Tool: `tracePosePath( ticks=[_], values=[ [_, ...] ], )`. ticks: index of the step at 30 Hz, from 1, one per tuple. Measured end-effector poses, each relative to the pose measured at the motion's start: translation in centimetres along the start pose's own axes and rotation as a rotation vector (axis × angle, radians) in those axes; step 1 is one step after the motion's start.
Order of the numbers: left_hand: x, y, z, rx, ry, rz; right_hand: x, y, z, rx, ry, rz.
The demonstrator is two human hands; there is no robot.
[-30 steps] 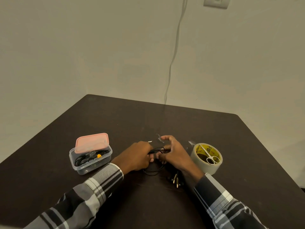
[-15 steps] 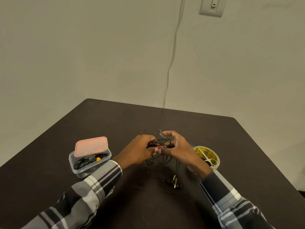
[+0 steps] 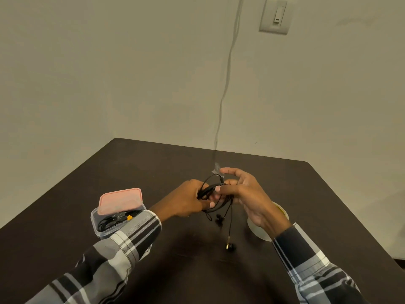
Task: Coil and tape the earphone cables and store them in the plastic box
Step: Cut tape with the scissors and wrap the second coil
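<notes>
Left hand [image 3: 186, 199] grips the black earphone cable coil [image 3: 211, 190] above the table [image 3: 153, 167]; right hand [image 3: 245, 194] pinches it too, tape piece [image 3: 217, 168] stuck on its fingertip. Earbuds [image 3: 230, 246] dangle. Plastic box [image 3: 103, 227] sits left, lid ajar.

Both hands have come up off the bench [image 3: 153, 163] since a second ago, when they sat low on it. The left hand [image 3: 186, 199] and right hand [image 3: 245, 194] now hold the coiled earphone cable [image 3: 211, 189] in the air; before, the coil lay on the bench between them. The loops have gathered tighter. An earbud [image 3: 230, 246] now dangles below the coil on a straight strand; earlier it rested on the bench. The tape piece [image 3: 217, 168] on the right fingertip has risen with the hand. The tape roll [image 3: 258, 231] is now mostly hidden behind the right wrist.
</notes>
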State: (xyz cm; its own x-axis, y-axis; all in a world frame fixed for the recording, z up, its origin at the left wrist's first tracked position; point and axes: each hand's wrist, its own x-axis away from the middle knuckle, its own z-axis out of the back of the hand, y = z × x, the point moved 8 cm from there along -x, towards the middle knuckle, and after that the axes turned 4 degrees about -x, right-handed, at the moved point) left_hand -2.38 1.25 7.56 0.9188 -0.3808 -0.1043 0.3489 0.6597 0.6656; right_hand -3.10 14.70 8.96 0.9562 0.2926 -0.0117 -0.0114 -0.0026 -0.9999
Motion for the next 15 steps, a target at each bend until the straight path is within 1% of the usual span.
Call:
tracePosePath(
  ticks=[2,4,7,11,15],
  values=[
    [0.1,-0.2,0.3,0.066,0.009,-0.013,0.0,0.0,0.2,-0.024,0.009,0.006],
    [0.2,-0.3,0.6,0.214,0.019,-0.008,0.0,0.1,0.6,-0.047,0.012,0.008],
    [0.6,-0.7,0.9,0.408,0.035,0.055,0.1,0.1,0.9,-0.075,0.023,-0.005],
    [0.6,-1.2,0.6,0.437,0.034,0.110,0.0,0.5,1.3,-0.036,0.032,-0.018],
    [0.7,-3.1,0.0,0.367,0.022,0.178,0.1,0.7,2.8,0.069,0.119,-0.017]
  ],
)
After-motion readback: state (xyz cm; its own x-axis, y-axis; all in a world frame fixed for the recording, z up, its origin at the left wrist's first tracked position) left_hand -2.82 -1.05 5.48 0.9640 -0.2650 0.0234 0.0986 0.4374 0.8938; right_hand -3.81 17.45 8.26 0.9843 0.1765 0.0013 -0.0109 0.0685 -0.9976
